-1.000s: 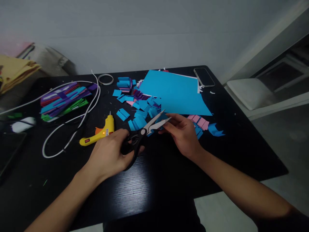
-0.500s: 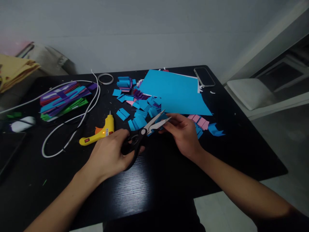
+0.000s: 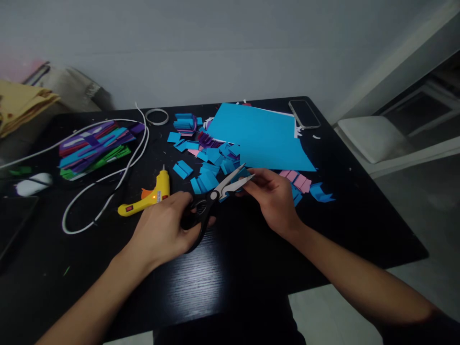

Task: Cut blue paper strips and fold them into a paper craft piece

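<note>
My left hand (image 3: 167, 223) is wrapped round the black handles of a pair of scissors (image 3: 214, 195). The blades are parted and point up and right, toward my other hand. My right hand (image 3: 275, 199) pinches a small piece of blue paper (image 3: 241, 174) that shows between and behind the blades. Its fingertips lie close to the blade tips, and part of the paper is hidden by them. Folded blue paper pieces (image 3: 204, 182) lie in a loose heap just beyond the scissors. A pink folded strip (image 3: 296, 181) rests to the right, beside my right hand.
A yellow glue gun (image 3: 162, 187) with a lit orange light lies left of my left hand. Beyond are a white cable (image 3: 124, 175), bundled coloured strips (image 3: 95, 148), a tape roll (image 3: 157, 117), a large blue sheet (image 3: 266, 136) and a phone (image 3: 304, 114) on the black table (image 3: 345, 225).
</note>
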The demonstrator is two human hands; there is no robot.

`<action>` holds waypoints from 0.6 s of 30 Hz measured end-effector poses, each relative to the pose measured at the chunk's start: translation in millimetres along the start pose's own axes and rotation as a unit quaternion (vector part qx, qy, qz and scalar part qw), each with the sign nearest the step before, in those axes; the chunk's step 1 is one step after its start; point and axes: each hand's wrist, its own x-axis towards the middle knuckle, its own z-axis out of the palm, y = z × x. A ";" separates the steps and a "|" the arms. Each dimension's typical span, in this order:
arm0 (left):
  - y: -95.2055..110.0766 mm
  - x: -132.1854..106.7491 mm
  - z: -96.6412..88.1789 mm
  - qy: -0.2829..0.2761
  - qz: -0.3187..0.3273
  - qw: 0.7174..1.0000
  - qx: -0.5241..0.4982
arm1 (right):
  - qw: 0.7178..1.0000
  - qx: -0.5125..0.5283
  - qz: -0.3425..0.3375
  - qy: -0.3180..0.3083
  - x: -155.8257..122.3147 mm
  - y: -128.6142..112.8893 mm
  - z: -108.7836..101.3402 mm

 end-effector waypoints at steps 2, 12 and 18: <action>0.3 0.2 0.5 0.003 -0.002 1.000 0.000 | 1.000 -0.001 0.005 -0.002 0.0 -0.6 0.1; 1.5 0.5 -1.8 -0.005 -0.013 1.000 0.001 | 0.999 0.041 0.011 -0.029 1.0 3.7 -1.2; 1.6 0.1 -2.6 -0.007 -0.008 1.000 -0.002 | 0.998 0.047 0.018 -0.048 2.6 8.5 -4.5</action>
